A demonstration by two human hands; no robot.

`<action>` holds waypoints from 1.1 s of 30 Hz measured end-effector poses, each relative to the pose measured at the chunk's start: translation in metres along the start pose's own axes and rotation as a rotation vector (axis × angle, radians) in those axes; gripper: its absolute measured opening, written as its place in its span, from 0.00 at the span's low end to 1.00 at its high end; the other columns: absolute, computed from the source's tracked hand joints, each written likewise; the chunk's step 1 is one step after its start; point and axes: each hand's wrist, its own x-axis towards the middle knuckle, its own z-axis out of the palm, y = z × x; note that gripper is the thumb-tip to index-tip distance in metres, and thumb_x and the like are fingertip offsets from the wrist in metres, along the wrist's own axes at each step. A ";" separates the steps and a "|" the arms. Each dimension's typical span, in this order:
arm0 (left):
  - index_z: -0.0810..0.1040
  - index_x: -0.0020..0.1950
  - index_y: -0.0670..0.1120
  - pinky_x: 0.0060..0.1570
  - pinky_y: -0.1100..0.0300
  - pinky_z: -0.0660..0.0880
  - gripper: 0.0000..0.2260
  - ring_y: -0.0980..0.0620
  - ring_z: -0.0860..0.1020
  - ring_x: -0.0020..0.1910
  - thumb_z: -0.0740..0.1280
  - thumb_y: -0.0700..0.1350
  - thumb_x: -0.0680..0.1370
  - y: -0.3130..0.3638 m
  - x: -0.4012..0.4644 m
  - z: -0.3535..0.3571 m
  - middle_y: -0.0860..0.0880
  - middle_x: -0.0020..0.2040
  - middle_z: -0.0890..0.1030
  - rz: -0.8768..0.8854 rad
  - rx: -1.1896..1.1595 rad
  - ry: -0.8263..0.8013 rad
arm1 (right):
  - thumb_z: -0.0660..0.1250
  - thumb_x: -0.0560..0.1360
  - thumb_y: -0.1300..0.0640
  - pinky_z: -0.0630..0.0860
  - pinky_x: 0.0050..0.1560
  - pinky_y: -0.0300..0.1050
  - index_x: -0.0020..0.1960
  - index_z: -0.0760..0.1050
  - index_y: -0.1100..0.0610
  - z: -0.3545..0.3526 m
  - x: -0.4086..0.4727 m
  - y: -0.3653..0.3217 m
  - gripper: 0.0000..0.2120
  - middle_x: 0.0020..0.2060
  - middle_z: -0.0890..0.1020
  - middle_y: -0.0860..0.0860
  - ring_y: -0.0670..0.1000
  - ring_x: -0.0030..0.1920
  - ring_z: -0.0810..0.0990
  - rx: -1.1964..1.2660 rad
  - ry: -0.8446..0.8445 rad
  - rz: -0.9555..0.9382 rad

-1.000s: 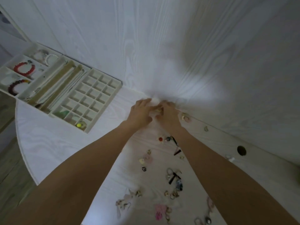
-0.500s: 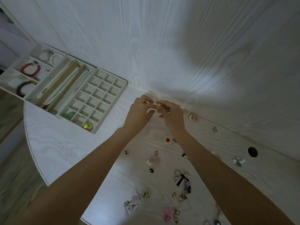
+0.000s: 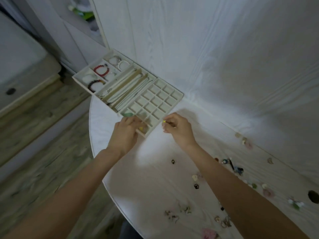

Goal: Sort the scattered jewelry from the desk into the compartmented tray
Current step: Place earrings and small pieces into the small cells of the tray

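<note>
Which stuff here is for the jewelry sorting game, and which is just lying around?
For the job:
tray
yellow piece pinched in the right hand
left hand at the tray's near corner
scattered jewelry on the desk

Just lying about:
desk hole
green thing on the shelf
</note>
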 end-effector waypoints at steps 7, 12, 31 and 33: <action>0.79 0.60 0.50 0.57 0.54 0.64 0.13 0.45 0.68 0.62 0.67 0.42 0.76 -0.013 0.003 -0.009 0.48 0.63 0.73 -0.174 -0.097 -0.032 | 0.68 0.74 0.66 0.79 0.45 0.42 0.50 0.79 0.61 0.041 0.015 -0.009 0.05 0.43 0.80 0.53 0.50 0.44 0.79 -0.243 -0.085 0.024; 0.82 0.54 0.51 0.57 0.55 0.66 0.09 0.48 0.68 0.62 0.69 0.48 0.75 -0.012 0.015 -0.004 0.51 0.62 0.73 -0.219 -0.074 -0.057 | 0.67 0.74 0.68 0.75 0.48 0.40 0.48 0.80 0.63 0.056 0.020 -0.007 0.05 0.44 0.81 0.54 0.48 0.45 0.78 -0.452 -0.086 -0.009; 0.83 0.53 0.53 0.62 0.52 0.61 0.09 0.49 0.65 0.65 0.67 0.50 0.76 -0.005 0.028 -0.007 0.50 0.63 0.71 -0.355 -0.030 -0.136 | 0.62 0.75 0.66 0.72 0.40 0.46 0.49 0.78 0.61 0.078 0.026 -0.011 0.07 0.49 0.78 0.56 0.57 0.47 0.79 -1.058 -0.222 -0.165; 0.83 0.54 0.53 0.62 0.54 0.60 0.09 0.49 0.64 0.65 0.66 0.48 0.77 -0.008 0.024 -0.008 0.50 0.64 0.71 -0.305 -0.056 -0.146 | 0.63 0.75 0.66 0.77 0.43 0.47 0.50 0.80 0.58 0.073 0.029 -0.012 0.09 0.48 0.80 0.55 0.55 0.46 0.80 -0.970 -0.236 -0.108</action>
